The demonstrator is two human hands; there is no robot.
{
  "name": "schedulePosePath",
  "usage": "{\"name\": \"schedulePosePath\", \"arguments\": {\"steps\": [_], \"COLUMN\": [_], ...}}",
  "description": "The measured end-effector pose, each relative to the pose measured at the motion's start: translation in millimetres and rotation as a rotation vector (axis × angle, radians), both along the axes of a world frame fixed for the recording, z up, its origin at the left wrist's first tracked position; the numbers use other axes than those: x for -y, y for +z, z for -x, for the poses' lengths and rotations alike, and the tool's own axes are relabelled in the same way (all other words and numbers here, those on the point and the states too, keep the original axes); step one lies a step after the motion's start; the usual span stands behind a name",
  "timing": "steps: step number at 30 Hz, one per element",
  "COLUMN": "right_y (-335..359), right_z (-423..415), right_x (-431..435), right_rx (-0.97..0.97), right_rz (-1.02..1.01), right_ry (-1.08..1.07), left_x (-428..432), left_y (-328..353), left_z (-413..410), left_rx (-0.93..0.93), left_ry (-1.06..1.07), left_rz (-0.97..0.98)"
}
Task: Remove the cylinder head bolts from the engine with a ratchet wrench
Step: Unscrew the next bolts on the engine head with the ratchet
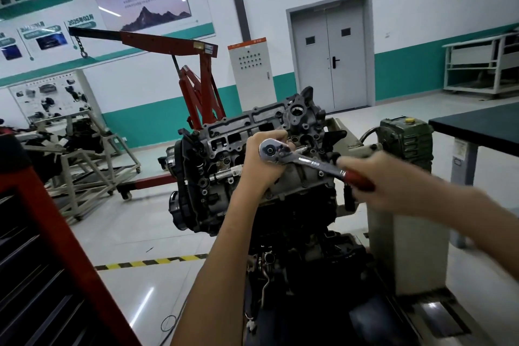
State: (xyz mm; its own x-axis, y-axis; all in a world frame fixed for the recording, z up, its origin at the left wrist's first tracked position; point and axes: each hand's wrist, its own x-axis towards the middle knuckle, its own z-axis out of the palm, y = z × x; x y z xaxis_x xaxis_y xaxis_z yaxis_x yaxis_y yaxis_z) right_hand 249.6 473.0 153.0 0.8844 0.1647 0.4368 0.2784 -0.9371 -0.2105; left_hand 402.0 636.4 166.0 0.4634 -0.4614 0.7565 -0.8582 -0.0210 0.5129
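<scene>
Gripping ratchet wrench (309, 161); sign (81, 20) "2025年02月"

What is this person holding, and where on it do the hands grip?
A ratchet wrench. The left hand is curled round its head end, over the engine; the right hand, blurred, grips the red handle.

Left hand (262, 161): bare forearm rising steeply from the lower edge of the view, fingers curled about the head of the ratchet wrench (314, 162), knuckles uppermost. Right hand (376, 181): motion-blurred, wrapped round the red handle of the same tool; its bare forearm enters from the right edge and slopes up and leftward toward the left hand
</scene>
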Motion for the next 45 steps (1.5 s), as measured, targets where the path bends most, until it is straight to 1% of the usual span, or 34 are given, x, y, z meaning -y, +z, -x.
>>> {"name": "schedulePosePath", "arguments": {"steps": [1, 2, 3, 4, 5, 6, 7, 10, 11, 12, 13, 14, 15, 16, 20, 22, 23, 24, 26, 27, 28, 31, 32, 34, 35, 36, 37, 41, 43, 44, 45], "right_y": [13, 22, 24, 20, 7, -10, -30, -79, -89, -97, -101, -101, -97, -91, -39, -5, 6, 11, -2, -18, -34, -75, -83, -93, -93, -89, -84, -33, 1, 11, 15], "right_z": [-2, -4, -4, -4, -4, -2, 0, -5, -11, -16, -21, -23, -21, -18, -1, -1, -1, -1, 1, 1, 1, -7, -12, -20, -20, -18, -13, 3, 4, 4, 3], "right_x": [11, 18, 20, 17, 11, -2, -21, -89, -110, -126, -135, -134, -125, -108, -19, 14, 23, 26, 15, 2, -16, -80, -100, -129, -131, -125, -110, -19, 13, 20, 22], "right_rx": [0.049, 0.113, 0.157, 0.163, 0.141, 0.111, 0.099, 0.156, 0.155, 0.154, 0.156, 0.148, 0.142, 0.143, 0.056, 0.122, 0.182, 0.216, 0.196, 0.162, 0.141, 0.158, 0.160, 0.172, 0.170, 0.157, 0.145, 0.073, 0.126, 0.164, 0.177], "right_rz": [0.137, 0.230, 0.255, 0.225, 0.149, 0.033, -0.120, -0.648, -0.797, -0.897, -0.939, -0.928, -0.866, -0.763, -0.228, 0.061, 0.157, 0.178, 0.081, -0.030, -0.177, -0.659, -0.782, -0.921, -0.934, -0.897, -0.806, -0.197, 0.090, 0.166, 0.181], "right_ry": [-0.063, -0.116, -0.146, -0.156, -0.149, -0.134, -0.118, -0.107, -0.105, -0.085, -0.066, -0.060, -0.062, -0.052, -0.004, -0.102, -0.148, -0.165, -0.149, -0.133, -0.116, -0.057, -0.048, -0.018, 0.001, 0.004, -0.001, -0.055, -0.127, -0.159, -0.172], "left_x": [2, 4, 5, 6, 6, 7, 9, 21, 25, 26, 27, 25, 22, 18, 8, 9, 11, 13, 15, 16, 18, 24, 27, 29, 28, 25, 22, 10, 12, 13, 15], "left_y": [3, 4, 4, 3, -1, -4, -8, -7, -6, -5, -6, -6, -7, -8, -2, 5, 7, 7, 3, -1, -3, -4, -4, -5, -6, -6, -5, 5, 8, 8, 8], "left_z": [0, 1, 3, 5, 6, 7, 7, 11, 14, 16, 15, 14, 12, 11, 10, 9, 8, 8, 9, 9, 9, 10, 10, 12, 12, 11, 10, 7, 8, 9, 9], "left_rx": [0.021, 0.022, 0.011, -0.008, -0.029, -0.049, -0.082, -0.228, -0.222, -0.194, -0.172, -0.166, -0.157, -0.142, -0.081, -0.027, -0.005, -0.001, -0.050, -0.083, -0.101, -0.135, -0.157, -0.237, -0.252, -0.223, -0.177, -0.043, 0.010, 0.024, 0.017], "left_ry": [0.003, 0.007, 0.009, 0.006, 0.002, 0.008, 0.022, 0.062, 0.073, 0.084, 0.086, 0.081, 0.076, 0.067, 0.019, -0.002, -0.010, 0.001, 0.035, 0.038, 0.044, 0.113, 0.118, 0.102, 0.100, 0.090, 0.079, 0.030, 0.041, 0.053, 0.065], "left_rz": [-0.030, -0.038, -0.027, 0.003, 0.055, 0.110, 0.159, 0.258, 0.258, 0.245, 0.237, 0.235, 0.228, 0.213, 0.102, -0.023, -0.056, -0.049, 0.052, 0.110, 0.153, 0.217, 0.234, 0.264, 0.262, 0.242, 0.201, 0.012, -0.061, -0.059, -0.035]}}
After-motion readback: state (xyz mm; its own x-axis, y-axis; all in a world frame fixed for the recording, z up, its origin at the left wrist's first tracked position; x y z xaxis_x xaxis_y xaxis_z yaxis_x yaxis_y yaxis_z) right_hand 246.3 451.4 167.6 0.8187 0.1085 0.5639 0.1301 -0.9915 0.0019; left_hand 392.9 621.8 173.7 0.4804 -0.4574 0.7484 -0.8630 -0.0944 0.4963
